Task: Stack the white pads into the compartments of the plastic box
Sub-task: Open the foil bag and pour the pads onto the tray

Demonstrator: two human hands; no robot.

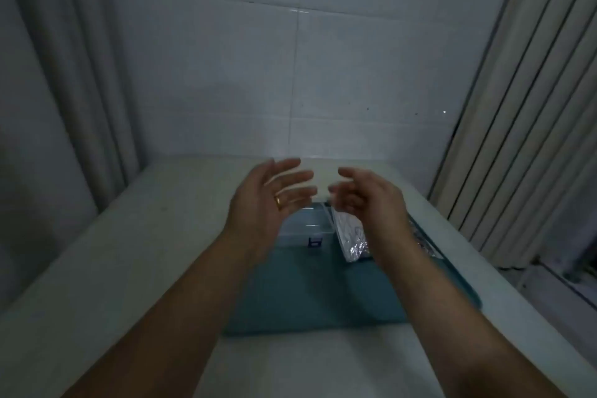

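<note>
Both my hands are raised above the table, palms turned toward each other, and neither holds anything. My left hand [271,200] has straight, spread fingers and a gold ring. The fingers of my right hand [365,197] are loosely curled and blurred. Below and between them a clear plastic box [303,229] with a blue latch sits on a teal mat [310,287]. A shiny plastic packet [350,236] lies at the box's right side, partly hidden by my right wrist. No single white pad shows plainly in this dim view.
A white table [129,252] runs up to a tiled wall. A grey curtain [64,74] hangs at the left. A ribbed beige panel [533,107] stands at the right, beyond the table's right edge. A patterned item [424,244] peeks out beside my right forearm.
</note>
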